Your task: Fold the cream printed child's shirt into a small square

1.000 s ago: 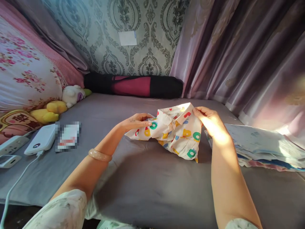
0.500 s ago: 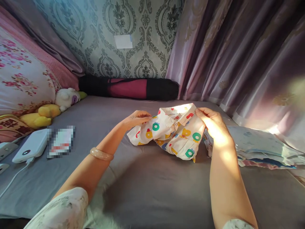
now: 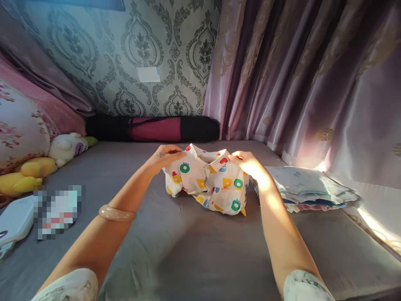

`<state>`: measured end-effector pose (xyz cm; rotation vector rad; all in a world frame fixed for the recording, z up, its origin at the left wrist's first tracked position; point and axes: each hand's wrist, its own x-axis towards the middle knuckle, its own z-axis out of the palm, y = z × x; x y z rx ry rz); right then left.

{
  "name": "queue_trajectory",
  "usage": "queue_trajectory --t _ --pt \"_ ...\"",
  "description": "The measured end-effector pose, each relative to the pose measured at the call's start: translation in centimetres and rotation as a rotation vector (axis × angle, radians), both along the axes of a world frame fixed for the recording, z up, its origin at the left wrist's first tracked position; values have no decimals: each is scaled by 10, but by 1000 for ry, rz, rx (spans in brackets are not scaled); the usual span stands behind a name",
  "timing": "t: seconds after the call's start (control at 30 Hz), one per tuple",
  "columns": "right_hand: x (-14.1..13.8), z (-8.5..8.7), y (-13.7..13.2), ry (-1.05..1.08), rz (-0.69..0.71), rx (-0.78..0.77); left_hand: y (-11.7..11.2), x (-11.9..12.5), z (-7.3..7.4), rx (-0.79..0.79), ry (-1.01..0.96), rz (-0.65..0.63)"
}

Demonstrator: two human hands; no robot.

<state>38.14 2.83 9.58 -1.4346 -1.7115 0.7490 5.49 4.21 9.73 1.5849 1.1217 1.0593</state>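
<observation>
A small white collared shirt (image 3: 208,184) with green rings, yellow shapes and red dabs hangs between my hands over the grey sheet. My left hand (image 3: 167,156) pinches it at the shoulder on the left of the collar, thumb on the near side. On the other side of the collar, my right hand (image 3: 246,161) grips the opposite shoulder, its fingers partly hidden behind the cloth. The collar faces up and the front is towards me. The lower part is bunched and seems to touch the bed.
Folded clothes (image 3: 313,188) lie stacked to the right, beside my right forearm. A black and magenta roll (image 3: 153,128) lies along the wall. Plush toys (image 3: 67,148), a white power bank (image 3: 17,219) and a blurred-out packet (image 3: 59,213) are on the left. Purple curtains (image 3: 266,75) hang at the right.
My hands have drawn the shirt's shoulders apart and levelled them, so the collar and front now face me more squarely. The whole view has shifted to the right and tilted upward.
</observation>
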Motion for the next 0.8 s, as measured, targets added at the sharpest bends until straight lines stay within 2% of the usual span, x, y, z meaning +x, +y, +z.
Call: queue_trajectory --t 0.1,0.3,0.37,0.47,0.53,0.6,0.7,0.8 --pt "-17 17 7 -46 64 -81 0 -24 21 77 42 10" --pt "-55 66 9 124 344 -137 -15 -74 65 176 168 -3" --pt "-64 80 10 106 384 -125 -20 -88 79 189 207 -11" --pt "-73 100 17 -51 367 -66 -21 -105 98 197 271 -55" --pt "-76 114 23 -175 308 25 -17 -113 111 218 327 -34" --pt "-78 128 29 -273 222 169 -13 -115 125 318 410 54" --pt "-83 146 33 -367 67 457 -13 -107 146 629 534 275" --pt "-90 153 33 -410 -75 762 -15 -94 159 949 577 518"
